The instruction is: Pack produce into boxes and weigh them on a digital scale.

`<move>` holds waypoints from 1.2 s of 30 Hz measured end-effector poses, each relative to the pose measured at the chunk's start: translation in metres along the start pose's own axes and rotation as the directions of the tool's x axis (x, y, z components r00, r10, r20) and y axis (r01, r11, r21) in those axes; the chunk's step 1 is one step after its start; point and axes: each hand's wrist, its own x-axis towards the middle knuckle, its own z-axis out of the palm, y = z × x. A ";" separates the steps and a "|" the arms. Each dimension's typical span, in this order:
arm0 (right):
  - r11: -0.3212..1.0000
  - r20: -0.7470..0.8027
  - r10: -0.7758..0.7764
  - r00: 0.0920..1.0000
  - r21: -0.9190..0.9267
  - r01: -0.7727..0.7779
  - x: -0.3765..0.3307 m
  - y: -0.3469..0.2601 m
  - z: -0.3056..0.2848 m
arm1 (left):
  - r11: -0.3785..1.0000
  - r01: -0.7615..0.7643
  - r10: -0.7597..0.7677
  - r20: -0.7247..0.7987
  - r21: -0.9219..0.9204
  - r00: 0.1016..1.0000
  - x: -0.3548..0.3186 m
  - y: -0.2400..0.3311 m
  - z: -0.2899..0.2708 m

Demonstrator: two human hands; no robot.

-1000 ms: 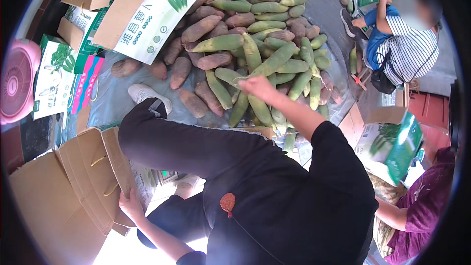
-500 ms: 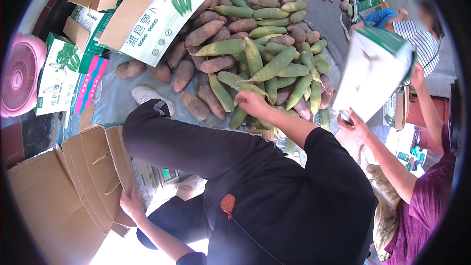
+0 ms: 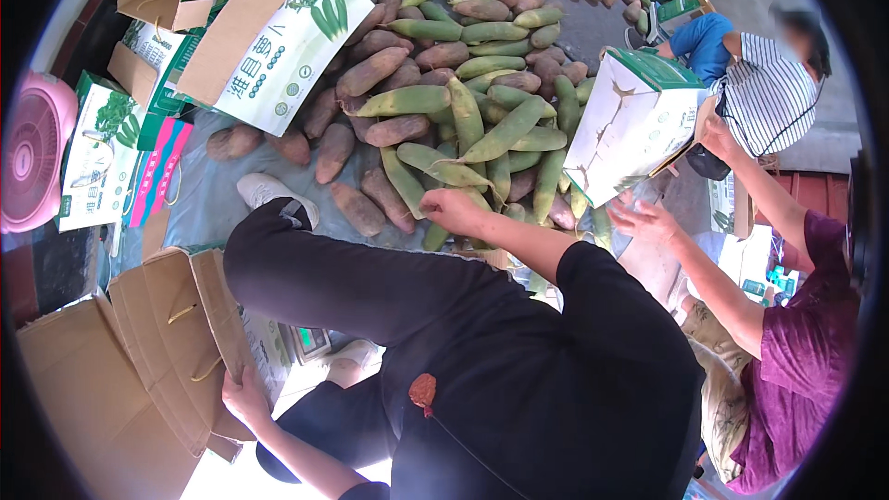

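My left hand [image 3: 245, 399] is closed on the edge of an open brown cardboard box [image 3: 159, 347] at the lower left, its thumb on the near flap. Over the front of a large radish pile, my right hand [image 3: 456, 212] has its fingers curled together. The fingertips meet the lower end of a green radish [image 3: 402, 183]; whether they grip it I cannot make out. Other green radishes [image 3: 507, 130] and reddish, soil-covered ones [image 3: 356, 209] lie around that hand.
A co-worker [image 3: 796, 343] at right holds a white-and-green carton [image 3: 616, 125] above the pile. Another person [image 3: 769, 93] crouches behind. Printed cartons [image 3: 278, 51] and a pink fan [image 3: 35, 153] stand at left. A small scale [image 3: 310, 341] sits beside the brown box.
My right hand has come slightly left and nearer, to the end of a green radish. The co-worker's carton has turned, and one of their hands has come off it. My left hand stays on the box.
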 end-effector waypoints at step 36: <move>0.839 -0.161 0.204 0.966 -0.480 -0.257 0.148 -0.032 -0.118 | 0.992 -0.080 0.087 -0.066 0.101 0.994 -0.023 0.002 0.004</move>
